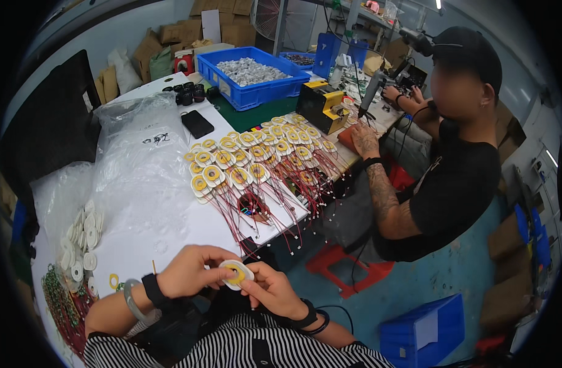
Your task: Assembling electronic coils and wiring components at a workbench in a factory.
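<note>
Between my two hands, just past the table's near edge, is a white rounded plastic disc (236,273) with a yellow ring round its centre hole. My left hand (194,270) pinches its left side, thumb on the face. From the lower right, my right hand (272,293) grips the opposite edge with thumb and fingers. Whether a wire hangs from this disc I cannot tell. Beyond lie many similar white discs with yellow rings (240,176), in overlapping rows, their dark red wires (279,202) trailing toward the table's edge. Plain white discs (84,233) are heaped at the left.
Clear plastic bags (140,165) cover the table's left part. A black phone (197,124) lies behind them. A blue crate (250,101) of small pale parts stands farther back. At the right, a co-worker (440,165) sits working; a blue bin (422,331) is on the floor.
</note>
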Motion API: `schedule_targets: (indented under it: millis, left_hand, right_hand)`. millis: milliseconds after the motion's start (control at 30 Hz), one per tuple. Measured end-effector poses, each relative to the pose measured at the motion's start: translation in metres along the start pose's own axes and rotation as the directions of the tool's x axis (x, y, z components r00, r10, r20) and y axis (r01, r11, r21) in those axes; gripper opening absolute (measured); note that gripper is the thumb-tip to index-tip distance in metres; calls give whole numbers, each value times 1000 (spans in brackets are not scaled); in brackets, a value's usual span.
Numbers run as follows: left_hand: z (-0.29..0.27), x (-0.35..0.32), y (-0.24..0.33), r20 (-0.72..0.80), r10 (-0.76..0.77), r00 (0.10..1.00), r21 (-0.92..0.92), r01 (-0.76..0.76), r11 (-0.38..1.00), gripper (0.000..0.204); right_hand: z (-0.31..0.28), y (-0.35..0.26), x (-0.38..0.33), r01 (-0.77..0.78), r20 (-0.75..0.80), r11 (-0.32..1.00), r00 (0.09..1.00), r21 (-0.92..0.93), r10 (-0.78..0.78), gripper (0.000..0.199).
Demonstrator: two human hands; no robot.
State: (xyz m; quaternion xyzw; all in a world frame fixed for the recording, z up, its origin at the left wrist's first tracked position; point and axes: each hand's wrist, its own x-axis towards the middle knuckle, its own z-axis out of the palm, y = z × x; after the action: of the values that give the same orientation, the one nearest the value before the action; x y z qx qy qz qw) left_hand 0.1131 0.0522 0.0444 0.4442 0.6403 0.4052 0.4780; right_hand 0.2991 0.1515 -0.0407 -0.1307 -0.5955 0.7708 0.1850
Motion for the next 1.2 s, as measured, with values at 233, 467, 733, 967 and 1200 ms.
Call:
schedule_targets:
  millis: [233,467,733,967,1200]
  left_hand:
    - [-84,46,32,-137,50,989,48,-44,998,31]
    - [-138,113,32,-85,34,996,105,-25,994,33]
    - [-177,216,10,-71,27,997,192,-13,981,36]
    - [-195,239,-14,-168,71,983,325,-13,946,18]
    - [-191,243,-19,-229,145,962,407,-41,913,20]
  right_hand:
    - [-41,0,-8,-5,-112,984,994,-178,-15,18]
    - [-57,7,18,70,-244,990,965,-125,-99,23]
    - [-65,16,31,164,-281,983,943,-79,-179,26]
    - [-61,22,21,17,-190,995,981,-101,-37,24]
    - [-55,18,24,-13,-96,987,995,-161,-2,23]
